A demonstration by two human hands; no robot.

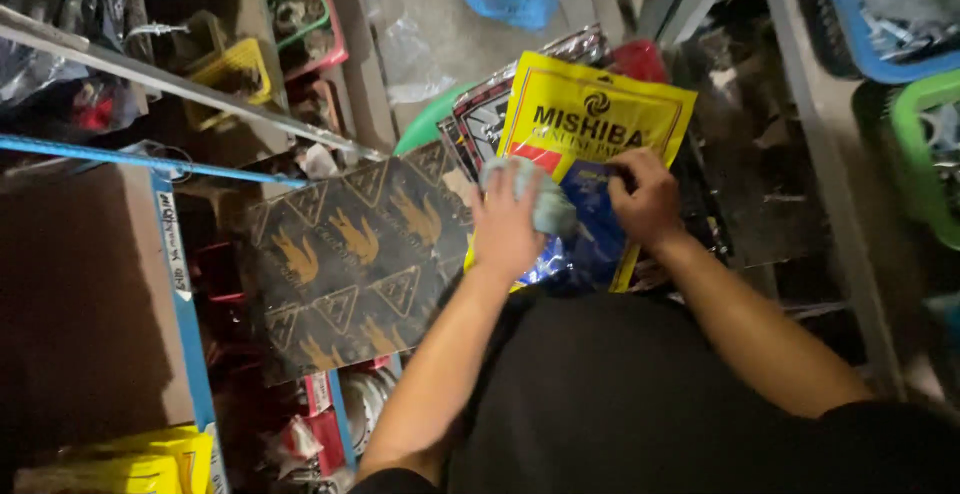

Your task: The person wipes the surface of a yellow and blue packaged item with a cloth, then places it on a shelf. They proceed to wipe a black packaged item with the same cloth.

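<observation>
Shelving [830, 184] of grey metal runs down the right side, carrying a green basket [915, 144] and a blue basket [850, 34]; more small baskets [235, 69] sit on the rack at upper left. A large black sheet with a gold pattern [350, 259] leans at centre left, just beside the work area.

Work item: a yellow packet [585, 119] with a clear lower window, lying on top of a stack of similar flat packets [480, 114] between the two racks.

Left hand [505, 229]: fingers curled and pressed together around a pale blue cloth [545, 204], which rests against the lower face of the yellow packet.

Right hand [645, 199]: fingers bent, tips pressed together on the packet's lower right edge, pinching it in place.

Status, as judged from this view: the cloth is in contact with the lower part of the packet only; the upper yellow panel is uncovered and looks untouched. Whether the wiped area is clean cannot be told. The packets beneath remain stacked and appear not yet handled
</observation>
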